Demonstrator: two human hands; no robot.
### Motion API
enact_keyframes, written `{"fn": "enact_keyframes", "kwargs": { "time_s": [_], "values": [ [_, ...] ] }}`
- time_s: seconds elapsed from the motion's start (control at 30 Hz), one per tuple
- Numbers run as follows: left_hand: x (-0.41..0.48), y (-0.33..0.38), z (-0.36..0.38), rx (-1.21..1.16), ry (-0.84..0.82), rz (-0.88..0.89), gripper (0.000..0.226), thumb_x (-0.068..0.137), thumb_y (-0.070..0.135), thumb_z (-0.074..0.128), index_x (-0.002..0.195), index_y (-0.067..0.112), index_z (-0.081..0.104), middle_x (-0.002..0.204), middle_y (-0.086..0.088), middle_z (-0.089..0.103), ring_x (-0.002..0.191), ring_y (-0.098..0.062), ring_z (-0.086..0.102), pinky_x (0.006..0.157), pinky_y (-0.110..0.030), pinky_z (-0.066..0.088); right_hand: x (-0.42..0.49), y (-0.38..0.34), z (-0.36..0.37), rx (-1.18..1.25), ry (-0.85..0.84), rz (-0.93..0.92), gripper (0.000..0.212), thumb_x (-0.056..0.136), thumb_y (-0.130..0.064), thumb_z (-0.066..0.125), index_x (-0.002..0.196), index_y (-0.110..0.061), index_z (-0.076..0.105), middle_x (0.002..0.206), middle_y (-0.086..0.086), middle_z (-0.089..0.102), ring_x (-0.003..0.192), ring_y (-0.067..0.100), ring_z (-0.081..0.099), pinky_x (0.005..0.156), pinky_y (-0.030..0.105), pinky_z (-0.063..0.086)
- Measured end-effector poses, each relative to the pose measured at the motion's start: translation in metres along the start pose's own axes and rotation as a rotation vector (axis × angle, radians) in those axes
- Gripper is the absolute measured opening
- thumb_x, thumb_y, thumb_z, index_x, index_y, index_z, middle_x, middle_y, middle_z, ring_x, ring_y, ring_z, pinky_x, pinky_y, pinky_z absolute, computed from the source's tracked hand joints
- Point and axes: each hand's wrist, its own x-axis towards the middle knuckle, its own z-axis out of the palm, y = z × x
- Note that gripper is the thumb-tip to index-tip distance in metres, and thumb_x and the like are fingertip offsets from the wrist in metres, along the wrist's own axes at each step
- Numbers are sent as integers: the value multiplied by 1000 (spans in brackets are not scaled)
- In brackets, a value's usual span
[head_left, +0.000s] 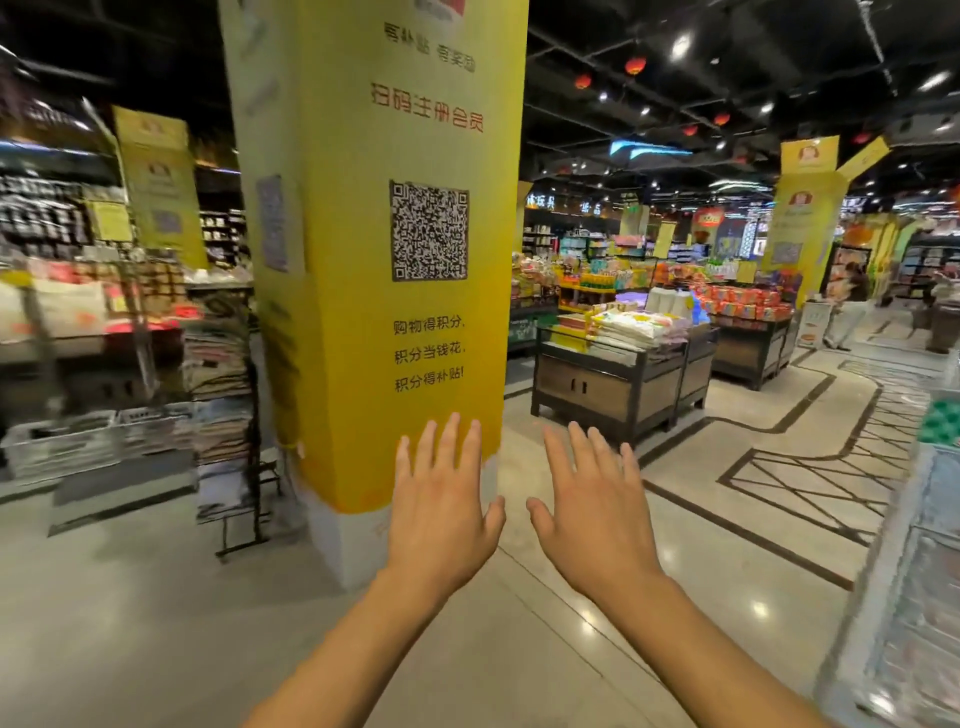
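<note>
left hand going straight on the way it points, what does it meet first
Most likely the yellow pillar: the left hand is open and aimed at its lower face, and nothing shows between them. Depth is unclear from one view.

Yellow pillar (353, 322), upright, on shop floor

Pillar (374, 208) top cut by upper edge; left hand (441, 499) hides part of its base, contact unclear. Shelves (78, 291) at left too blurred to ID goods. Forearms (332, 649) cut at btm edge. Far person (852, 306) tiny, blurred
</note>
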Motion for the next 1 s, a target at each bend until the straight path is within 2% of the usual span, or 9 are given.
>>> {"fn": "enact_keyframes", "kwargs": {
  "time_s": [0.1,0.2,0.4,0.53,0.63,0.73,1.0],
  "values": [
    [-10,-72,-15,24,35,-79,86,100,57,46,166,19,6,174,-9,6,160,-31,4,129,-53,5,26,-68,12,48,-1,-98,79,102,-56,40,164,-23,3,171,10,11,157,29,8,127,51,6],
    [-25,-138,-28,72,38,-184,87,99,57,48,166,19,8,173,-9,9,160,-32,8,128,-55,9,44,-136,25,100,4,-198,81,99,-56,49,163,-22,14,169,11,20,156,31,16,126,53,14],
    [-68,-241,-47,185,40,-428,86,96,56,52,165,17,18,171,-11,19,158,-34,16,128,-55,12,58,-256,54,167,-24,-408,81,96,-55,54,162,-21,21,167,13,26,155,32,23,124,55,18],
    [-108,-295,-61,278,5,-586,86,99,54,49,165,17,9,173,-9,12,159,-32,10,128,-54,9,64,-330,77,258,-99,-571,80,99,-54,47,164,-22,11,170,10,15,157,30,11,125,53,10],
    [-131,-336,-75,353,-13,-720,85,101,54,45,166,20,2,174,-7,2,160,-30,3,129,-51,1,70,-386,90,342,-129,-680,81,98,-53,50,163,-20,15,169,11,19,157,30,12,126,55,11],
    [-141,-372,-90,447,-26,-857,83,104,57,39,165,22,-5,174,-5,-7,160,-29,-5,128,-49,-5,82,-441,101,435,-175,-801,79,100,-53,45,163,-22,7,170,10,10,157,29,6,127,53,7],
    [-116,-447,-103,588,-59,-1101,83,103,62,38,165,27,-7,174,-3,-12,160,-27,-10,129,-52,0,145,-541,123,578,-207,-1011,77,104,-55,38,163,-25,-2,172,8,0,158,28,1,127,51,4]
  ]
}}
